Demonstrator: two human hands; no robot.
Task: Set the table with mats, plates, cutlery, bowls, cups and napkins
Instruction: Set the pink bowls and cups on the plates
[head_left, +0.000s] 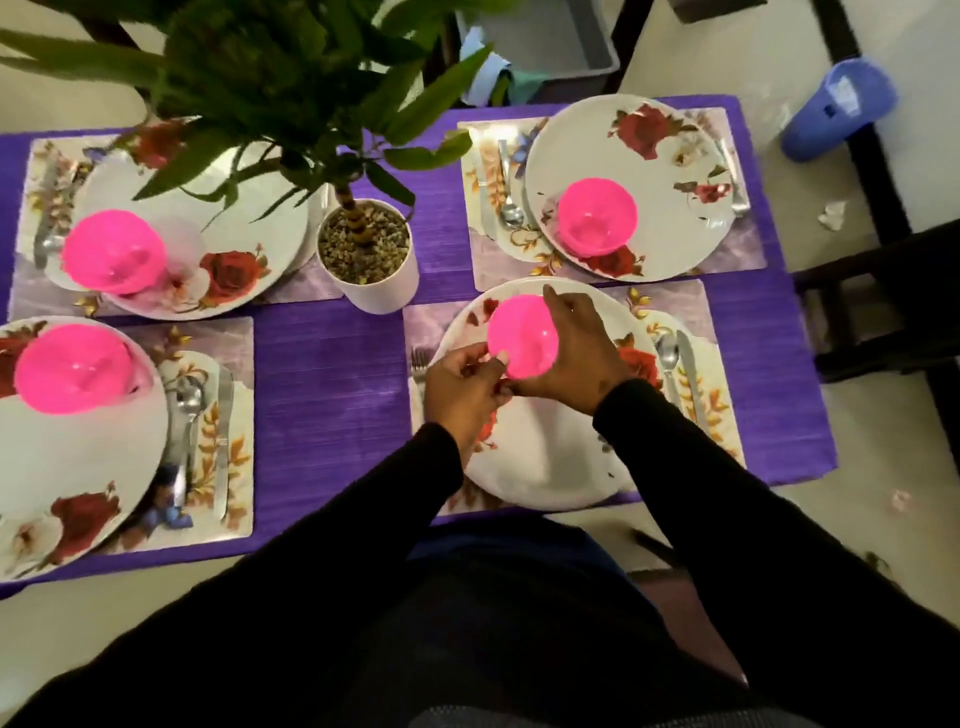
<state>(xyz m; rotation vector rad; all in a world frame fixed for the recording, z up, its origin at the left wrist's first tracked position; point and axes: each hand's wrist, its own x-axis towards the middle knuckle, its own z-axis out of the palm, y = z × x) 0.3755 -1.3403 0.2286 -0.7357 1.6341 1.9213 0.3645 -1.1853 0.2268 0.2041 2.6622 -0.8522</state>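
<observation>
Lower frame filled by black sleeves (727, 519) and a dark torso, hiding the near edge of the worktop (327, 374) below the nearest setting. Just above, a flowered plate (540, 457) on a mat (706, 374), lower right of centre; both hands over its far half. Left hand (460, 387) with fingers curled, thumb and fingertips pinching the near left rim of a pink bowl (522, 335). Right hand (582, 348) cupped round the bowl's right side, index finger stretched along its far edge. Bowl held at the plate's upper part; touching the plate or just above it, impossible to tell. Right of the plate, a spoon (667, 364) and knife (691, 379) lying on the mat; left of it, fork tines (418, 358) showing, the rest hidden behind the left hand.

Lower left: a second plate (67, 467) cut off by the frame edge, a pink bowl (72, 369) on it, cutlery (202, 426) beside it on the mat. Bare purple strip of worktop between the two near settings, the widest open room. Right edge of the worktop close beside the near mat, with a dark chair (883, 312) just past it.

Further up, a white plant pot (371, 270) at the middle, its leaves covering much of the upper left setting (182, 239). Upper right setting (628, 192) with bowl and cutlery in plain sight. Beyond, a blurred grey tub (550, 47) and a blue container (839, 109) on the floor.
</observation>
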